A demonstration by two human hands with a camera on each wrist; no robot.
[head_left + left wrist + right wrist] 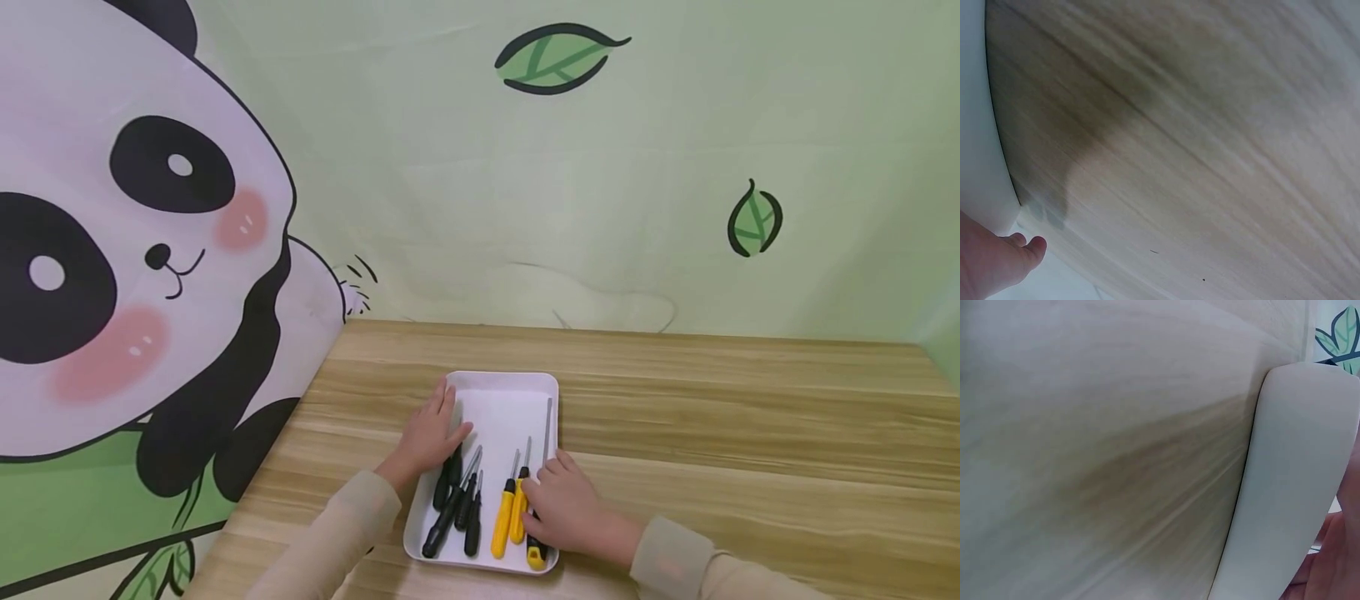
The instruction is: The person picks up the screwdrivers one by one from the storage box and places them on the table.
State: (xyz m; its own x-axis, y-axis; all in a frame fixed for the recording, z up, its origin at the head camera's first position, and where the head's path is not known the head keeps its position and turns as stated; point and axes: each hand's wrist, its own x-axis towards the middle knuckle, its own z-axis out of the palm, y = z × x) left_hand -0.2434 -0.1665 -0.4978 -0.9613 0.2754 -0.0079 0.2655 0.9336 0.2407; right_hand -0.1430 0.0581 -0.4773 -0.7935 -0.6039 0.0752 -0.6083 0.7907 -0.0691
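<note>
Resting spread over the tray's [502,408] left rim, the left hand [427,437] could be tipping it by pressing unevenly; inside, black screwdrivers [464,510], then yellow screwdrivers [503,521], are lying loose, possibly rolling if the right hand [572,504], its grip impossible to tell, is jostling them.

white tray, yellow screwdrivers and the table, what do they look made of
White tray: probably plastic, smooth and satiny; the even colour and rounded moulded corners suggest it.

Yellow screwdrivers: handles likely plastic, given their uniform bright colour; the thin grey shafts look like metal.

Table: wood-look, low sheen, with streaky grain; solid wood or printed laminate, I can't tell.
</note>
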